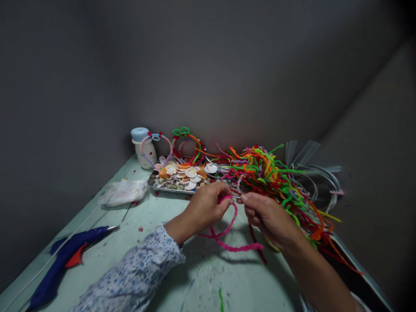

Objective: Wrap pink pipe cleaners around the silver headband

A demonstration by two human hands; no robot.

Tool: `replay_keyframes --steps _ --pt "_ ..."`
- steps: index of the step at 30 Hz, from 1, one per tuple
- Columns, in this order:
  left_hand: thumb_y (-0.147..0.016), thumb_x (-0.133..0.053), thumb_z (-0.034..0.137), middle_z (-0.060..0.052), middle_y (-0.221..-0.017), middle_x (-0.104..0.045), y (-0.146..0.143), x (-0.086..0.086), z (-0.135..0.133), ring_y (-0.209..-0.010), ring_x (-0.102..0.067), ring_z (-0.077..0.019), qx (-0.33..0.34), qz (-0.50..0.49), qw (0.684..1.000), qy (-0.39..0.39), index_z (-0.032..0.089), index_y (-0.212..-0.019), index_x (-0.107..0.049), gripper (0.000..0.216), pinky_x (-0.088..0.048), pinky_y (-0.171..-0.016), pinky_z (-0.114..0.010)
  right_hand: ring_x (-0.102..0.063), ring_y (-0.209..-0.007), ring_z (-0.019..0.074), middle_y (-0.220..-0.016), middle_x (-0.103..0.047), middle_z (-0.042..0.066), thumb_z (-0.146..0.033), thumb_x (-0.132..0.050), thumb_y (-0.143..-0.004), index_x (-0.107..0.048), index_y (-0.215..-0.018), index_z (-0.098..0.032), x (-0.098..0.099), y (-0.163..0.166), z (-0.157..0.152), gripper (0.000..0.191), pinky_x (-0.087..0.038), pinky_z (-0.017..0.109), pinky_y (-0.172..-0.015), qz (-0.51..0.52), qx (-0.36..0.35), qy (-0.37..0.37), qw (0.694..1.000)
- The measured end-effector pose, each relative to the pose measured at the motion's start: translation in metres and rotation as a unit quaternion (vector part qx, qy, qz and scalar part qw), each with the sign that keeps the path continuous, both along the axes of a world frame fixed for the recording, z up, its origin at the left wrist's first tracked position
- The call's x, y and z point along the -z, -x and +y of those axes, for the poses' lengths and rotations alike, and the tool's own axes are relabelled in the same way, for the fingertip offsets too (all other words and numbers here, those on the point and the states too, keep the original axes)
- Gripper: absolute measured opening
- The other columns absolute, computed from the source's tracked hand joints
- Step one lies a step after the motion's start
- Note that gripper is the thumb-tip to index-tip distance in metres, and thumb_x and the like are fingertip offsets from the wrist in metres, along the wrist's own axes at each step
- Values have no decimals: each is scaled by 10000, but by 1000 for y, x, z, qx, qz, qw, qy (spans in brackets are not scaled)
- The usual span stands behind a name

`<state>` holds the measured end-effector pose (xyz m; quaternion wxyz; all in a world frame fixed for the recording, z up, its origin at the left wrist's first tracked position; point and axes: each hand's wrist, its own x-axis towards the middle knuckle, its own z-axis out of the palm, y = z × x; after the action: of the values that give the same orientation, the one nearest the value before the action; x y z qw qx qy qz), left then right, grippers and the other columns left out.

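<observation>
My left hand (208, 206) is closed in a pinch on a bright pink pipe cleaner (240, 248). The pipe cleaner hangs below my fingers in a loose loop, one end reaching right just above the table. Close beside it, my right hand (264, 214) pinches a thin greyish strip (236, 197) that spans the small gap between my fingertips. How the strip meets the pink pipe cleaner is hidden by my left fingers. A darker red pipe cleaner (255, 242) hangs or lies below my right hand.
A metal tray (169, 189) of seashells stands at the back, with decorated headbands (169, 147) upright behind it. A lidded jar (144, 149), plastic bag (125, 193) and blue glue gun (65, 260) are at left. Tangled pipe cleaners (276, 177) and clear bands (328, 182) fill the right.
</observation>
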<state>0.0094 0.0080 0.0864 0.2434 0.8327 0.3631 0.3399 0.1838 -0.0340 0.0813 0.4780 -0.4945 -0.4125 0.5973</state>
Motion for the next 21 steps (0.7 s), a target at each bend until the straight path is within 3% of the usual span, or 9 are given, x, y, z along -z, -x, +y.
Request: replay_keyframes --steps 10,21 --pt "-821 -536 235 -33 -779 -628 -1 4 -2 -713 -534 -153 -27 52 992 -115 179 -795 -569 70 -358 -687 -282 -285 -449 73 -549 -402 -49 -416 -678 -731 -526 -640 -187 1 2 0 289 -179 219 -400 -13 -4 -5 1000" --pt "-846 -494 244 -44 -751 -613 -1 4 -6 -723 -533 -171 -47 85 980 -175 176 -791 -553 106 -357 -730 -313 -276 -444 73 -541 -398 -50 -428 -679 -722 -509 -636 -188 0 5 0 307 -174 223 -403 -18 0 -1 1000"
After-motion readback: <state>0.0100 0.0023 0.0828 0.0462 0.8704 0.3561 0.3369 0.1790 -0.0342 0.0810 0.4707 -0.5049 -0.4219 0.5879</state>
